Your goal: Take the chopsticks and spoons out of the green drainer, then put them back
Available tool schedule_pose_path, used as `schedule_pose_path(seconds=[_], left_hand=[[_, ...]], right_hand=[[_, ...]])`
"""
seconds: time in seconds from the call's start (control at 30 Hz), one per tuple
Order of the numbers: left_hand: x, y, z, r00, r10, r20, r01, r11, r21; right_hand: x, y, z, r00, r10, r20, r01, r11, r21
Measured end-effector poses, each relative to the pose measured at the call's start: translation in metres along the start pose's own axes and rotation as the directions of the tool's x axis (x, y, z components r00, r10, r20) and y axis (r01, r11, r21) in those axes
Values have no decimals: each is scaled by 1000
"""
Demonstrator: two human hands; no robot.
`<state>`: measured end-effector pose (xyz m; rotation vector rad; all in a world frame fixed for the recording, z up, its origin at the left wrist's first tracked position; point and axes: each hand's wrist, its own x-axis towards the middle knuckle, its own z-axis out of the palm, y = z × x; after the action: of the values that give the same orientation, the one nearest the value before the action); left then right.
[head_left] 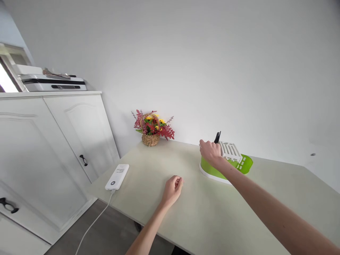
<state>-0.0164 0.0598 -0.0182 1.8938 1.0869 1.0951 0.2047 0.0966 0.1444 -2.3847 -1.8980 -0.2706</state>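
My right hand (210, 151) reaches over the left end of a green and white kitchen rack (212, 171), its fingers curled down. What those fingers grip is hidden behind the hand, though a sliver of white shows at its left edge. Black handles (217, 137) stick up just behind the knuckles. To the right of the hand lies the rack's white slotted top (230, 151), and a bright green tray-like part (245, 164) juts out at the far end. My left hand (172, 190) rests on the table, loosely curled with nothing visible in it.
A wicker basket (151, 139) of artificial flowers stands at the back by the wall. On the table's (212, 212) left side lies a white power bank (117, 177) with a cable (94, 221) hanging over the edge. White cabinets (79, 141) stand at the left.
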Motion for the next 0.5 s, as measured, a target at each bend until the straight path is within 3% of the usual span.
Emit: schedule_pose_path(seconds=[0.13,0.27,0.4,0.5], left_hand=[[-1,0,0,1000,4,-4,-4,1000,3],[-2,-1,0,1000,7,-4,-7,1000,4],[-2,-1,0,1000,16,-2,-16,1000,5],[-1,1,-1,1000,25,-5,-25,1000,2]], right_hand=[[-5,2,9,1000,-7,27,7,1000,-9],[-19,13,6,998,-62,-16,63,998,15],[-40,45,-6,979,-146,-145,155,987,48],[-53,75,-9,965,-136,-224,151,987,52]])
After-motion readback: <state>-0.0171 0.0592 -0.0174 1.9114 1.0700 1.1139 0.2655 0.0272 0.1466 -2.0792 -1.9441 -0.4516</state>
